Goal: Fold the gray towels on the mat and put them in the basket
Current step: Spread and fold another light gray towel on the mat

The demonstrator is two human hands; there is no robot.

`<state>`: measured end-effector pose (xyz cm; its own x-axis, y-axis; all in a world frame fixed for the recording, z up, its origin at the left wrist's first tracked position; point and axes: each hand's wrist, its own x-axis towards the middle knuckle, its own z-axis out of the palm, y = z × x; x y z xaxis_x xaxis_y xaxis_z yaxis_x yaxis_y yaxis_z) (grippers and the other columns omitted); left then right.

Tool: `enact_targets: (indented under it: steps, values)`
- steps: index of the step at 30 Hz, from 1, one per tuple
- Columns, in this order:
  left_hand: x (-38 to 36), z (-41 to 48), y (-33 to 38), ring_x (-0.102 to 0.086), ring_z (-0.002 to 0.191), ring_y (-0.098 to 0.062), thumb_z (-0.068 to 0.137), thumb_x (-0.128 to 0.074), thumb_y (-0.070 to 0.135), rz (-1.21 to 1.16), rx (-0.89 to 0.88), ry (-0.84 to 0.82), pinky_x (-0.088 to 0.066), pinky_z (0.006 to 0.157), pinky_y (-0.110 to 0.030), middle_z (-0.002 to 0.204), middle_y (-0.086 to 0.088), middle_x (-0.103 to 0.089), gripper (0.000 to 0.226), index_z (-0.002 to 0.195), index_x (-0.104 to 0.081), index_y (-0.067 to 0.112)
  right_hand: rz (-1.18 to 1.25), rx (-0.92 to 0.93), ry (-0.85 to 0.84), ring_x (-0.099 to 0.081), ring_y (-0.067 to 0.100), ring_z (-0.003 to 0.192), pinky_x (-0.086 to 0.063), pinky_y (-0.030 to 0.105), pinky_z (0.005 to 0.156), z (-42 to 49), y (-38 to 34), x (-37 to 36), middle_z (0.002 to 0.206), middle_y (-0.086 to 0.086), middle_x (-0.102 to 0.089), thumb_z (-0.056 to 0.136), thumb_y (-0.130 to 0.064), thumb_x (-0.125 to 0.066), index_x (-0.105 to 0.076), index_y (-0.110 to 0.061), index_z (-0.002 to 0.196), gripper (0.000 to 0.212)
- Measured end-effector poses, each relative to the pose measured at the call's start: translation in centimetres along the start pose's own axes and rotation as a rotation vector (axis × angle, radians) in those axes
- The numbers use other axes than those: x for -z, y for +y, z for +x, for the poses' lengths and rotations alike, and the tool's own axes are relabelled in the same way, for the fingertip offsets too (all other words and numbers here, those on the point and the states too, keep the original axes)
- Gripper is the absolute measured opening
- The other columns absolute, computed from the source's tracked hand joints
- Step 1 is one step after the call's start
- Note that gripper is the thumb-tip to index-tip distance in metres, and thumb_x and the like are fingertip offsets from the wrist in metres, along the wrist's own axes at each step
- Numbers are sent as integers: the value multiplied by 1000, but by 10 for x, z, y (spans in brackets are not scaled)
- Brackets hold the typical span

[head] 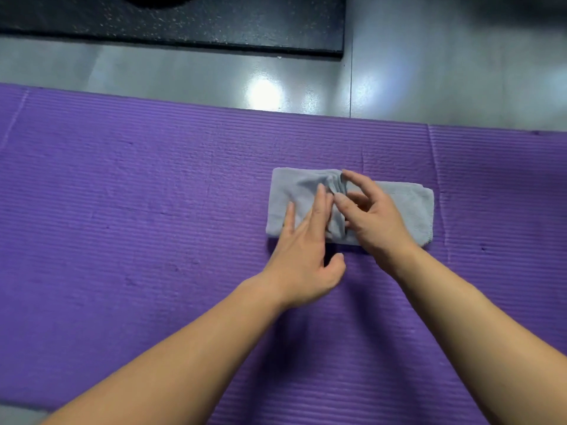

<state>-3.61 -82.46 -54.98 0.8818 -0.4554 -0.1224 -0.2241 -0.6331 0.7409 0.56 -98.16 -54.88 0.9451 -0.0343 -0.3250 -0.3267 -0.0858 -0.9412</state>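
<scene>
A gray towel lies folded into a narrow strip on the purple mat, right of centre. Its middle is bunched into wrinkles. My left hand lies on the towel's left half with straight fingers pressing it flat. My right hand hovers over the middle, fingers loosely spread and bent, touching the wrinkled fold; I cannot tell whether it pinches the cloth. No basket is in view.
Beyond the mat's far edge lies a glossy gray floor with light glare. A black speckled rubber mat sits at the top left. The purple mat stretches wide to the left and toward me.
</scene>
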Motion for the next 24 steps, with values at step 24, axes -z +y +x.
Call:
enact_targets:
  steps: [24]
  values:
    - [74, 94, -32, -46, 125, -37, 97, -44, 64, 447, 351, -262, -42, 101, -50, 130, -12, -54, 49, 121, -54, 23, -368, -15, 130, -61, 7, 86, -50, 24, 86, 13, 8, -7, 89, -13, -61, 94, -24, -65, -53, -29, 135, 44]
